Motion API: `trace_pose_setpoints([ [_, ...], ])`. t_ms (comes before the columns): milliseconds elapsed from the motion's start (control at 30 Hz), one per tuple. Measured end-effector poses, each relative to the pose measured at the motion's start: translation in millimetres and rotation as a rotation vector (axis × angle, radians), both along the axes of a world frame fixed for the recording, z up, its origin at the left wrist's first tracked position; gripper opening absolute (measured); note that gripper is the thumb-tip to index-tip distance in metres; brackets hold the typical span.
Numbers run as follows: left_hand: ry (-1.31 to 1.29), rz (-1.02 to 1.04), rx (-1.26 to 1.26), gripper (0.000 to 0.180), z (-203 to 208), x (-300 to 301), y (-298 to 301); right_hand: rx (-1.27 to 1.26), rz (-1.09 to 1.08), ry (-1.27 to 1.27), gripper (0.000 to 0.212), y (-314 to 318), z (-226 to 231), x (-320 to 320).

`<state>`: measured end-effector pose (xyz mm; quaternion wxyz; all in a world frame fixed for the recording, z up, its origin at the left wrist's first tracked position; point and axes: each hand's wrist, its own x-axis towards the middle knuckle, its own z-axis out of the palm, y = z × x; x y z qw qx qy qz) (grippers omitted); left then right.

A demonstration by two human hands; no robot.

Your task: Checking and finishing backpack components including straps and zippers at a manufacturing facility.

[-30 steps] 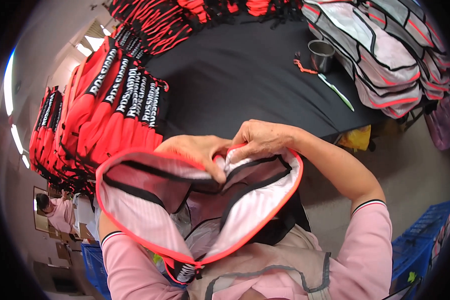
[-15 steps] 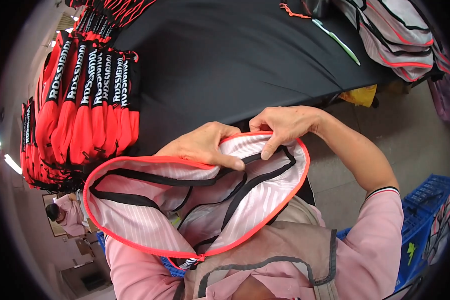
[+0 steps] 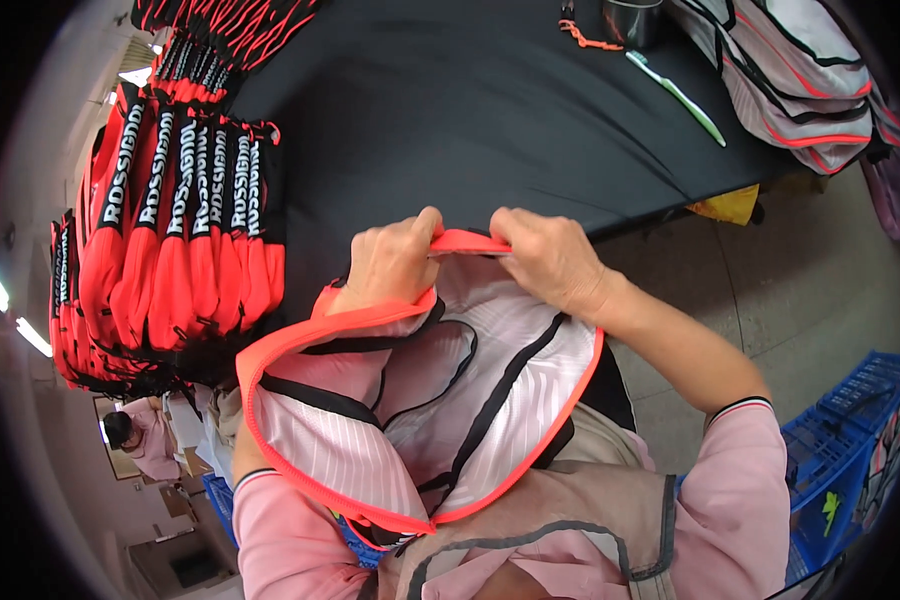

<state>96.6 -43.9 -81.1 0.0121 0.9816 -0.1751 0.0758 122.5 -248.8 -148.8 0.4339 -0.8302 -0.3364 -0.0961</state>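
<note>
Against my front, a bag [image 3: 530,405] hangs wide open, its mouth edged with red zipper tape. Its pale striped lining carries black binding along the inner seams. My left hand [image 3: 386,265] is closed on the far rim, knuckles up. A short way to the right, my right hand [image 3: 555,258] grips the same rim with curled fingers. Between the two fists a band of red edging is stretched and folded over. The zipper's ends meet at the near side, by my apron [image 3: 570,495]. Most of the bag's outside is hidden beneath it.
Red-and-black bags [image 3: 185,240] are stacked at the left of the black-covered table [image 3: 450,120]. A green-and-white toothbrush [image 3: 678,98], a metal cup [image 3: 632,22] and grey bags with red trim [image 3: 810,85] lie at far right. Blue crates [image 3: 830,430] stand right; a person [image 3: 150,440] sits behind left.
Both hands have turned from thumbs inside the mouth to fists on the far rim, pulling it up and away. The bag's opening has narrowed at the left and shifted slightly right.
</note>
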Motion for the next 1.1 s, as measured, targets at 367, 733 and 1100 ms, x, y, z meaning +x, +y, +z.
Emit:
trace_pose_setpoints([
  [367, -0.506, -0.164, -0.289, 0.026, -22, -36, -5, 0.063, -0.099, -0.331, 0.012, 14, -9, -15],
  [733, -0.564, -0.231, -0.348, 0.03, -33, -68, 12, 0.331, 0.316, 0.136, 0.03, 3, 17, -30],
  [1100, -0.612, -0.369, -0.364, 0.026, -4, -60, 8, 0.043, 0.458, 0.464, 0.046, 44, 47, 16],
])
